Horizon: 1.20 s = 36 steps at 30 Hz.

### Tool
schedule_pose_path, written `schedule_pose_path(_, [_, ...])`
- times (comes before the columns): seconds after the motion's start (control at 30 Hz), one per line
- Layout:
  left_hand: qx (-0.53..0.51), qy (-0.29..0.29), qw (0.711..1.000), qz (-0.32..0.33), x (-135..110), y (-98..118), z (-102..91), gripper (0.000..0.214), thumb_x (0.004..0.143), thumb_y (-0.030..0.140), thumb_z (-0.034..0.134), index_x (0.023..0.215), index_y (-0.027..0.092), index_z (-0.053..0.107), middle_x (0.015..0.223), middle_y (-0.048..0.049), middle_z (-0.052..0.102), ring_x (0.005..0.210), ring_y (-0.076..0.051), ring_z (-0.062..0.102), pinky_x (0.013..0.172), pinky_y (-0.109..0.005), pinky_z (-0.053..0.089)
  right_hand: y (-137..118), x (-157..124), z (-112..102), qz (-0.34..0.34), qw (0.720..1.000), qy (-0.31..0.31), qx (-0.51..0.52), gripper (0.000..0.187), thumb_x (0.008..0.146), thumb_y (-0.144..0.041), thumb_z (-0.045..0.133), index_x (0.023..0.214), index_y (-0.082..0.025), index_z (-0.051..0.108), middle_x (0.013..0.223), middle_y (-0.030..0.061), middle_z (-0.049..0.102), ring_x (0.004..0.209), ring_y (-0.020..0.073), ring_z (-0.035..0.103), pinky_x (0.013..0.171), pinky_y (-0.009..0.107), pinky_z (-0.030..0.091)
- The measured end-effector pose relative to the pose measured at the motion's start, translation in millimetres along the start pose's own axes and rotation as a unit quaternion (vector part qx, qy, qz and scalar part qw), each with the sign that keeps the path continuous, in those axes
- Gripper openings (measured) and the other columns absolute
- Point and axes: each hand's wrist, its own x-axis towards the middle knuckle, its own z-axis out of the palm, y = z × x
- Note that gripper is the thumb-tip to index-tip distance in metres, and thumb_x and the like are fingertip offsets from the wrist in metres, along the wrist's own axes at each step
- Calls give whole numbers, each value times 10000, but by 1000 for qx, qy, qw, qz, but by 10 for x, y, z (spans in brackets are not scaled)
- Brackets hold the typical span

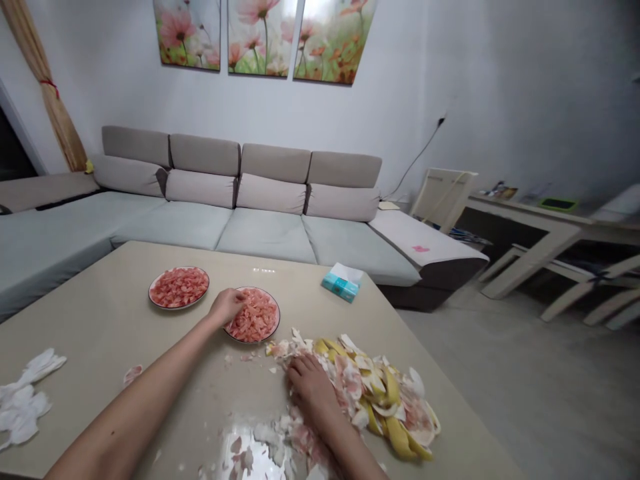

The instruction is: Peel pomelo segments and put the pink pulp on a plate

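The narrowed left grip (227, 307) rested on pink pomelo pulp (257, 317) in a round white plate (279, 320). The narrowed right grip (307, 383) pressed a yellow-white peel heap (380, 400) near the desk's (100, 313) front edge; neither hold was determinable. A second filled plate (179, 287) stood beyond.

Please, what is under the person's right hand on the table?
The right hand rests on a heap of pomelo peel, white pith and yellow rind; the table beneath it is hidden.
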Motion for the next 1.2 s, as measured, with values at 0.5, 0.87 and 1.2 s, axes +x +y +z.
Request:
schedule_pose_path(0.5, [-454,94,881,-92,-1048,-130,76,258,744,281,688,949,144,613,709,34,593,360,-29,419,283,-140,263,134,108,-243,53,982,104,151,231,915,-152,453,956,-213,672,1014,84,685,1018,230,588,1022,447,335])
schedule_pose_path(0.87, [-585,101,788,-160,-1662,-9,572,183,705,241,676,846,168,584,618,68,484,370,-32,393,275,-114,258,-796,3,-217,188,916,150,321,267,940,-310,509,849,-185,727,728,39,722,661,174,656,654,254,467])
schedule_pose_path(1.2, [-491,230,833,-112,-1641,70,671,350,664,329,764,959,212,615,681,74,554,504,-55,471,436,-124,396,-1389,-14,-366,228,773,74,587,344,785,-265,705,1126,-240,667,792,-21,651,609,110,559,544,187,428])
